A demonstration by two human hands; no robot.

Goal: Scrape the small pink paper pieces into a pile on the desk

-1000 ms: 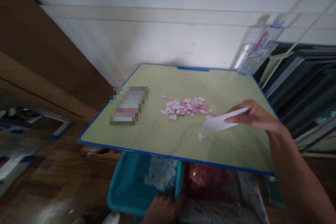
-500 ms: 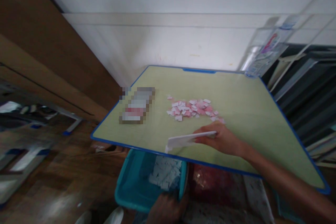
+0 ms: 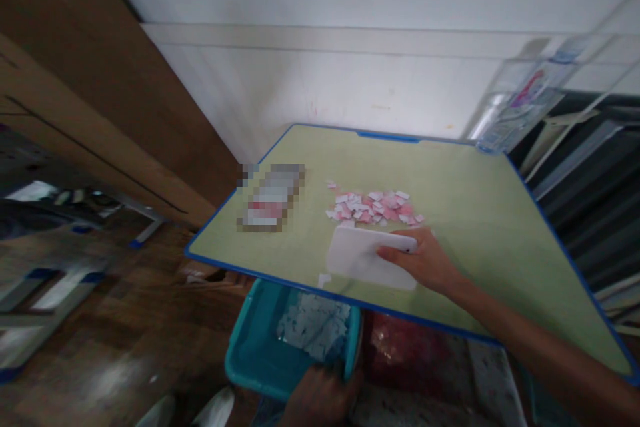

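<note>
Fingers (image 3: 393,254) of our right hand (image 3: 423,257) are closed on the end of a flat white scraper (image 3: 357,255), thumb across its near face and the rest folded behind, so we have it pinched with no slack to see. Taking twelve o'clock as toward the wall (image 3: 340,77), the scraper lies at six o'clock from a loose heap of pink and white paper scraps (image 3: 375,205), its broad side facing us; we cannot tell whether its lower edge touches the table (image 3: 470,200). Our forearm runs away from it toward four o'clock.

At eight o'clock from the scraper, one stray scrap (image 3: 325,279) sits near the table's blue front border; another bit (image 3: 331,185) lies at ten o'clock from the heap, just beside it. Over at nine o'clock from the heap is a blurred-out oblong object (image 3: 274,195), and at two o'clock, by the far corner, a clear bottle (image 3: 533,103) leans.

Below the table, about seven o'clock from the scraper, stands a teal basin (image 3: 245,353) with white paper pieces (image 3: 315,323) in it. Our left hand (image 3: 320,393) is at its rim, around five o'clock, fingers curled; it is too dim for us to tell how tightly they close. At three o'clock from the basin shows a shiny red surface (image 3: 410,350).
</note>
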